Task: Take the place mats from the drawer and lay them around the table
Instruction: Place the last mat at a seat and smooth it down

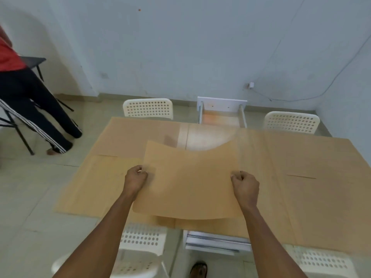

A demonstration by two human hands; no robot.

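Two hands grip one tan place mat [188, 177] above the table [206, 135], near its front edge. We've got our left hand [135, 178] pinched shut on the mat's left edge, right hand [246, 183] clamped on the right edge, fingers curled tight. Mat's thin & flexible: far edge sags in a curve at the middle, corners up. More tan mats [128, 135] lie flat on the tabletop to both sides. White drawer [220, 113] stands open at the far side, btwn two white perforated chairs [148, 108].
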